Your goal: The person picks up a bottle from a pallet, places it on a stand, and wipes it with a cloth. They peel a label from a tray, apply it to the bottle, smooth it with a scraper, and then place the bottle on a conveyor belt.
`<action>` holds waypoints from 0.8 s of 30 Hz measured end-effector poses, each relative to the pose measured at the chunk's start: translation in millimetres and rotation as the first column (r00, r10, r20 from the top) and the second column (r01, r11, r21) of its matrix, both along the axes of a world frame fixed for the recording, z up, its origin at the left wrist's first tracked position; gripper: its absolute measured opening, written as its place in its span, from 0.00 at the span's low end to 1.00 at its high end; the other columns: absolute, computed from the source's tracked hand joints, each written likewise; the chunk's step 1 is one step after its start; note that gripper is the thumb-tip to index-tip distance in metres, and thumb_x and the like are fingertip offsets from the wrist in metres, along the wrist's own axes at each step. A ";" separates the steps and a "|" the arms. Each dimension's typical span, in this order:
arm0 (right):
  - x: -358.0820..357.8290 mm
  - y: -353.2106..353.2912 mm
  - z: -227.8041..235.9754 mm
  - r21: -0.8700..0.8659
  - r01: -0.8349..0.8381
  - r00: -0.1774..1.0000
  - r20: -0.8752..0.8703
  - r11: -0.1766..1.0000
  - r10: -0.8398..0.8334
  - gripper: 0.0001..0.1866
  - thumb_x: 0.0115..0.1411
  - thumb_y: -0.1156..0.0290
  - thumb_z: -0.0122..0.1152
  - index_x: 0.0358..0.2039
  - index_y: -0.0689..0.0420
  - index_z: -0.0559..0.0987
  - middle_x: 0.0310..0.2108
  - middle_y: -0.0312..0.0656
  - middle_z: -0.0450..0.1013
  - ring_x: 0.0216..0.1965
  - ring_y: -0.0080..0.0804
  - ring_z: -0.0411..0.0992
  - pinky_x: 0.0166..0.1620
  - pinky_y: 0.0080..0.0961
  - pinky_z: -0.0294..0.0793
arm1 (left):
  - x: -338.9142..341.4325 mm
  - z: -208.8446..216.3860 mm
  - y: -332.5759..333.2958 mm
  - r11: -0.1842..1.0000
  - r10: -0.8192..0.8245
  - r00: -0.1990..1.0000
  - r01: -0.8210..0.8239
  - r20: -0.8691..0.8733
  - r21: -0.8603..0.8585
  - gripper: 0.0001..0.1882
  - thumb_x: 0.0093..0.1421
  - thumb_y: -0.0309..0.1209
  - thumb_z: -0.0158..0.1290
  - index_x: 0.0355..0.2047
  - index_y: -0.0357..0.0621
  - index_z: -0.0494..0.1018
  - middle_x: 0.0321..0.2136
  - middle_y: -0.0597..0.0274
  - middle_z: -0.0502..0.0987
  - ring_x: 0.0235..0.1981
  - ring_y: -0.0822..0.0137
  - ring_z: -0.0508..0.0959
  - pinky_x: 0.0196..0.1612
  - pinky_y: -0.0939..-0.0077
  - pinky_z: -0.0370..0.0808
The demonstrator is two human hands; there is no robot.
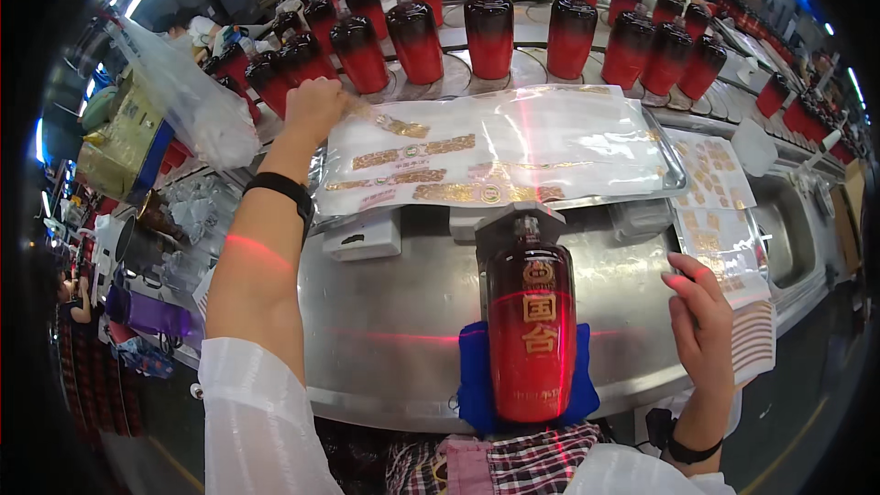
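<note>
At the left end of a white sheet [568,128], my left hand [314,108] has its fingers closed on the end of a gold decal strip [403,126]. The strip's end slants up off the sheet toward my fingers. Several other gold strips lie flat on this sheet, which covers a metal tray [676,185]. In front of me, a red bottle [532,339] with a black top and gold characters lies tilted on a blue cloth [474,380], neck in a grey notched rest [495,222]. My right hand [701,319] hovers right of it, open and holding nothing.
Several red-and-black bottles [489,37] stand along a curved conveyor beyond the tray. To the right are sheets of small gold decals [710,179] and a metal sink [788,229]. A plastic bag [188,92] hangs at left. Other people work across the conveyor.
</note>
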State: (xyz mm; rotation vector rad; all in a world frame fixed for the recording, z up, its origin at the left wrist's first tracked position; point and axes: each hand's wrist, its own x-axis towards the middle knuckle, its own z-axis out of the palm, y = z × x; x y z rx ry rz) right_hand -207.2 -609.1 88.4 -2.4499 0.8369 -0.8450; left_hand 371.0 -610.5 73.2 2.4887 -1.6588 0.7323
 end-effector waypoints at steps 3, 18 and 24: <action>-1.1 16.7 8.5 0.119 0.012 0.999 0.044 0.993 -0.017 0.15 0.57 0.87 0.52 0.44 0.64 0.77 0.52 0.51 0.71 0.50 0.43 0.72 0.47 0.28 0.72 | -8.3 20.4 14.0 0.995 -0.015 0.986 -0.002 -0.168 -0.098 0.16 0.58 0.43 0.50 0.33 0.45 0.79 0.35 0.53 0.80 0.40 0.51 0.80 0.42 0.52 0.75; 54.9 9.0 52.1 0.093 -0.475 0.809 0.437 0.875 0.392 0.32 0.58 0.58 0.68 0.59 0.58 0.71 0.58 0.49 0.64 0.53 0.35 0.67 0.52 0.27 0.70 | -305.5 172.4 107.1 0.622 -0.592 0.118 0.696 -0.798 -0.358 0.10 0.63 0.31 0.50 0.26 0.40 0.69 0.24 0.66 0.74 0.28 0.79 0.72 0.33 0.82 0.70; 28.5 25.8 14.8 0.312 -0.659 0.745 0.396 0.684 0.537 0.10 0.61 0.64 0.65 0.35 0.58 0.79 0.52 0.45 0.67 0.52 0.33 0.67 0.55 0.32 0.66 | -323.0 112.3 158.5 0.758 -0.504 -0.154 0.393 -0.850 -0.521 0.09 0.61 0.32 0.50 0.28 0.39 0.72 0.26 0.60 0.78 0.29 0.73 0.78 0.35 0.79 0.75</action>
